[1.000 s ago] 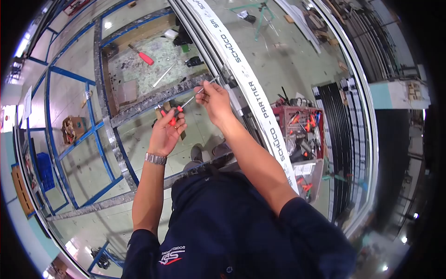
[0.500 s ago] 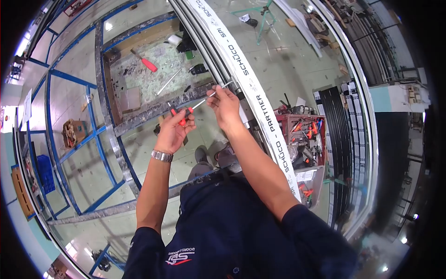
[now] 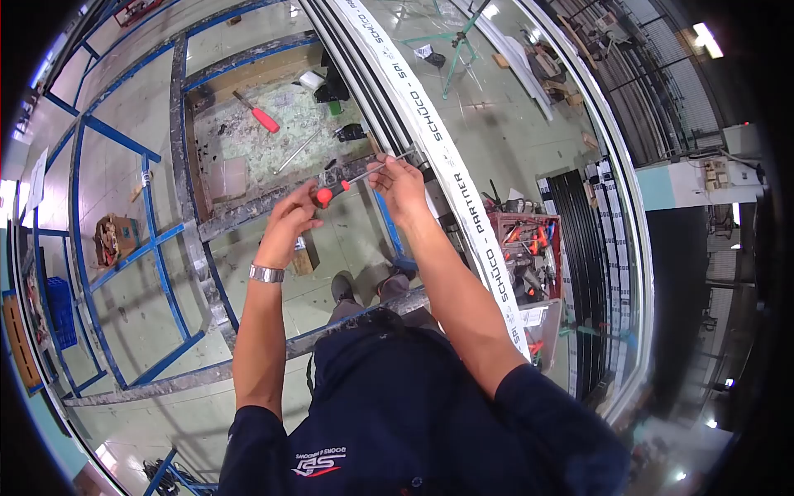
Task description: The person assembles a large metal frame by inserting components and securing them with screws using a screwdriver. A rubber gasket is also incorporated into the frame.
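Observation:
A screwdriver with a red-and-black handle (image 3: 334, 191) lies slantwise between my hands, its shaft pointing up to the right at the metal profile (image 3: 382, 116). Thumb and fingers of my right hand (image 3: 403, 192) pinch the shaft close to the profile's side. My left hand (image 3: 286, 223), with a metal watch on the wrist, is at the handle's red end, fingers apart and not wrapped round it. White printed protective film (image 3: 463, 186) covers the profile's top. The screwdriver's tip reaches the fitting at the profile's edge.
A shallow tray (image 3: 240, 153) in the blue frame (image 3: 157, 240) holds a red-handled tool (image 3: 265, 120) and a metal rod (image 3: 296, 152). Right of the profile stands a red tool box (image 3: 529, 248), beside stacked black profiles (image 3: 571, 240). A cardboard box (image 3: 116, 238) sits at the left.
My left hand has loosened from the screwdriver handle, its fingers spreading, and has shifted slightly left. The handle has turned. My right hand keeps pinching the shaft in about the same place.

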`<state>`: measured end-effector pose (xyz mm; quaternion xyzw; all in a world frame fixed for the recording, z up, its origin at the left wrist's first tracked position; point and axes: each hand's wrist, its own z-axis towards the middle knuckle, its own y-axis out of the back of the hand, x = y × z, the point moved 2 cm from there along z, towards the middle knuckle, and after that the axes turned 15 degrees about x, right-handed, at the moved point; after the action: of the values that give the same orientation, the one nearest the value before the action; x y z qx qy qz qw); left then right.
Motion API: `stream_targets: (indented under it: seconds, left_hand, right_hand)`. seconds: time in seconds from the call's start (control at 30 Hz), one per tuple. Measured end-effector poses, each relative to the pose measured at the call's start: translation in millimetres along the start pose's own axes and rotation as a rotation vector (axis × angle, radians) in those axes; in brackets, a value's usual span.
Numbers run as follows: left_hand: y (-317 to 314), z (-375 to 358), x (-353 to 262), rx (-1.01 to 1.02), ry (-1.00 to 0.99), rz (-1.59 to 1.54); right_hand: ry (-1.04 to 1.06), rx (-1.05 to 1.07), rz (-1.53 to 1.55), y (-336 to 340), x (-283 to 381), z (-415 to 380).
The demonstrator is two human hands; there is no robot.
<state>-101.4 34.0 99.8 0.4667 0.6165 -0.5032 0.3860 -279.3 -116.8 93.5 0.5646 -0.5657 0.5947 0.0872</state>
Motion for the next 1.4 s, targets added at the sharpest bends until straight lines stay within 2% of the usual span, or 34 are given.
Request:
stream_targets:
  seconds: [0.07,0.1,0.2,0.23,0.33,0.37,0.47,0.5,0.6,0.63,0.73,0.77,0.87,0.97,1.1,1.2,1.23,1.33,1.4]
  left_hand:
    - [-10,-3,-15,0.053,0.144,0.177]
    - [-7,4,4,-0.118,0.016,0.421]
    - [7,7,13,-0.122,0.513,0.329]
    - [-13,-2,-16,-0.092,0.567,0.018]
    - [-9,8,1,0.013,0.474,-0.330]
    - [-8,11,3,0.008,0.353,-0.368]
    - [-21,12,-18,-0.136,-0.157,0.333]
    - [-21,9,-24,-0.314,-0.283,0.892]
    - [-19,9,-28,-0.298,-0.509,1.081]
    - [-14,12,-24,-0.249,-0.491,0.894]
    - [1,9,-12,-0.240,0.131,0.021]
    - [4,7,-10,-0.142,0.356,-0.226]
    - [10,15,-1,0.109,0.584,-0.454]
    - [0,22,5,0.238,0.551,-0.682]
    - [-4,28,5,0.108,0.308,-0.602]
    - [-21,18,-34,-0.133,-0.167,1.048]
    - [-17,18,-34,-0.132,-0.250,1.040]
    - [-8,18,-32,-0.087,-0.267,0.955]
    - [7,16,-21,-0.063,0.253,0.276]
  right_hand:
    - [0.006,0.029,0.024,3,-3,-1]
    - [0.010,0.039,0.052,4,-3,-1]
    - [0.028,0.034,0.083,1,-2,2]
    - [0.038,0.033,0.085,1,-4,3]
    - [0.058,0.035,0.108,2,-9,1]
    - [0.063,0.033,0.117,3,-10,-1]
    - [0.051,-0.027,0.110,-4,-9,-9]
    - [0.046,-0.037,0.104,-3,-10,-7]
    - [0.043,-0.049,0.096,0,-13,2]
    - [0.045,-0.048,0.102,2,-15,3]
    - [0.048,-0.033,0.094,6,-14,5]
    - [0.046,-0.026,0.093,6,-15,5]
    - [0.076,0.000,0.111,7,-16,5]
    - [0.103,-0.001,0.127,4,-15,2]
    - [0.069,-0.011,0.130,0,-10,0]
    - [0.064,-0.019,0.153,4,-9,4]
    - [0.060,-0.018,0.162,4,-11,4]
    - [0.075,-0.003,0.166,7,-10,9]
    - [0.088,0.012,0.142,7,-12,8]
